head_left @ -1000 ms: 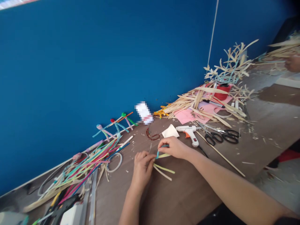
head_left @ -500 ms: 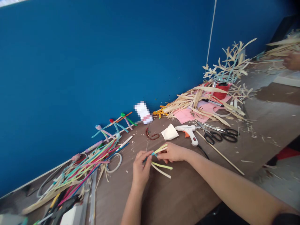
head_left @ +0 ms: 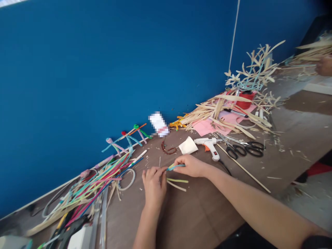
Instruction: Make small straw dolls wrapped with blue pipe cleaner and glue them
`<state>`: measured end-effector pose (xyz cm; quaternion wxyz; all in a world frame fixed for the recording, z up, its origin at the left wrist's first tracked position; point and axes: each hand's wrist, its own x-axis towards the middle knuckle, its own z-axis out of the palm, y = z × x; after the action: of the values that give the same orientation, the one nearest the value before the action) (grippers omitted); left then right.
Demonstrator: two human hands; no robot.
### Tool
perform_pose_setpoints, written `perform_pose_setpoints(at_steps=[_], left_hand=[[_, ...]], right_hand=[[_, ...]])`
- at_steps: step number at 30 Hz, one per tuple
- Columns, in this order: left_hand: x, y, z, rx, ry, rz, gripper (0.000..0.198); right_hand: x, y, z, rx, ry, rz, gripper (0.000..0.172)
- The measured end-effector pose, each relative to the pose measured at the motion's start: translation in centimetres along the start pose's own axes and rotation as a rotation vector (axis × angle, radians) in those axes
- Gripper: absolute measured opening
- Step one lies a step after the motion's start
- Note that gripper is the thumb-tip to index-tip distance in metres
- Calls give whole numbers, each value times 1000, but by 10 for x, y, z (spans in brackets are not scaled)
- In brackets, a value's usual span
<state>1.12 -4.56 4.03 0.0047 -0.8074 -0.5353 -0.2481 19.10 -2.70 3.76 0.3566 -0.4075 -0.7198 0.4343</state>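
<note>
My left hand [head_left: 155,185] pinches a small bundle of pipe cleaners between thumb and fingers, above the brown table. Two loose ends, one yellow-green [head_left: 178,180] and one cream [head_left: 177,186], stick out to the right below my fingers. A light-blue pipe cleaner [head_left: 178,166] runs from the bundle to my right hand [head_left: 192,166], whose thumb and fingertips are closed on it. Pale yellow strands beside the blue one are partly covered by my right fingers. Where the strands cross inside my left grip is hidden.
A white glue gun [head_left: 211,147], a white paper piece [head_left: 188,145] and black-handled scissors [head_left: 240,150] lie beyond my right hand. Coloured pipe cleaners [head_left: 95,183] are heaped at left. Dried leaf strips [head_left: 215,107] lie along the wall. Another person's hand [head_left: 324,65] is at far right.
My right hand has turned and now draws the blue strand out to the right. My left hand has rolled over slightly, its back more in view.
</note>
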Motion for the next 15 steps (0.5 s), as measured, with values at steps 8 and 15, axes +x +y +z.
perform_pose_setpoints(at_steps=[8, 15], left_hand=[[0, 3, -2, -131, -150, 59, 22], [1, 7, -3, -474, -241, 4, 9]], right_hand=[[2, 6, -13, -40, 137, 44, 15], [3, 6, -19, 50, 3, 146, 19]])
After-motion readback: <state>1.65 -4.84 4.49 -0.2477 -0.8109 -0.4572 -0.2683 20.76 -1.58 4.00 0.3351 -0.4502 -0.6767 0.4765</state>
